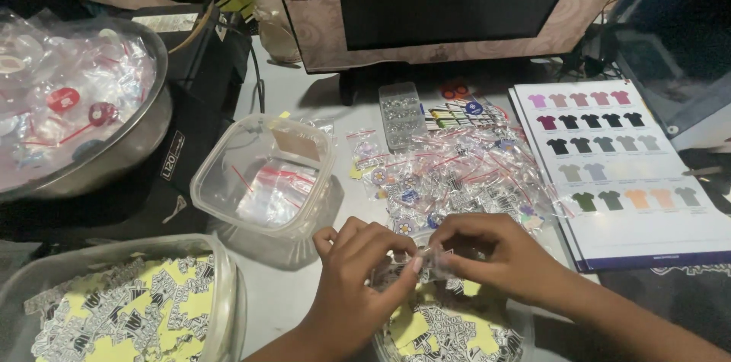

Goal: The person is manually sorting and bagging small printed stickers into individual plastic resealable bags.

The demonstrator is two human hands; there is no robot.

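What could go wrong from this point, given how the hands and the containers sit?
Both hands, left hand and right hand, pinch one small clear bag above a container of stickers; it might slip and vanish among them. The clear tub leans on another container, so a nudge may tip it.

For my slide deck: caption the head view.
Both hands, left and right, pinch a small clear bag above yellow stickers.
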